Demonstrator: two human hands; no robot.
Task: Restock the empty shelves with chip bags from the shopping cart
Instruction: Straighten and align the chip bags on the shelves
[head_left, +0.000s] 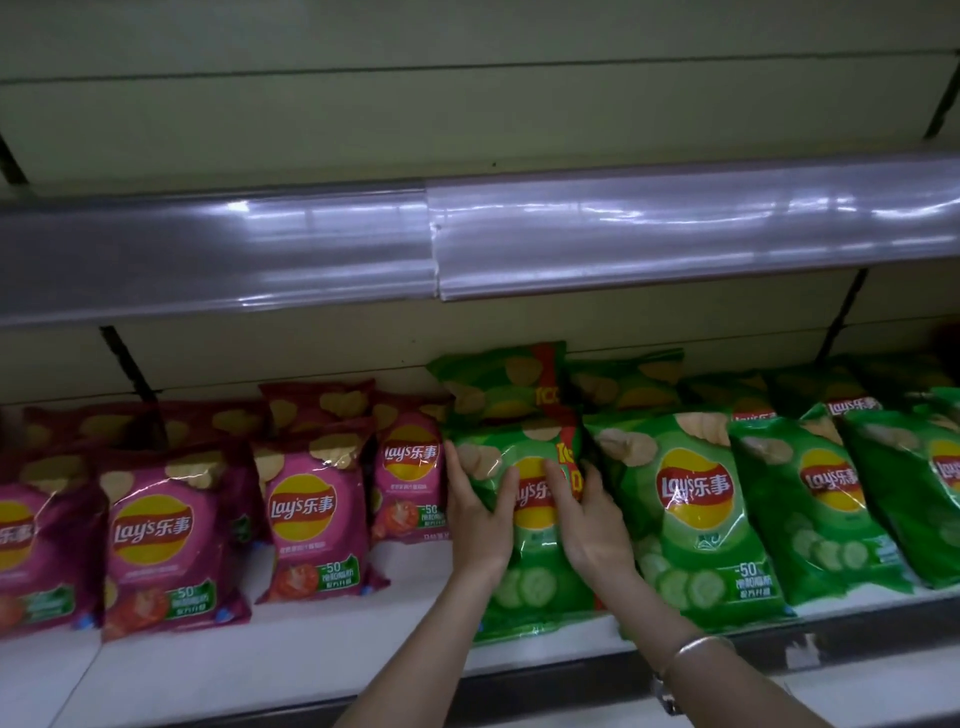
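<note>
left hand grips bag left edge | right hand grips right edge | thumbs on bag front

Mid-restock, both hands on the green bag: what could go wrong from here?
1. The cucumber chip bag held by the left hand and right hand sits close between its neighbours; pushing it in may shove the tomato chip bag aside.
2. The rear green bag leans just behind it and could topple forward.
</note>
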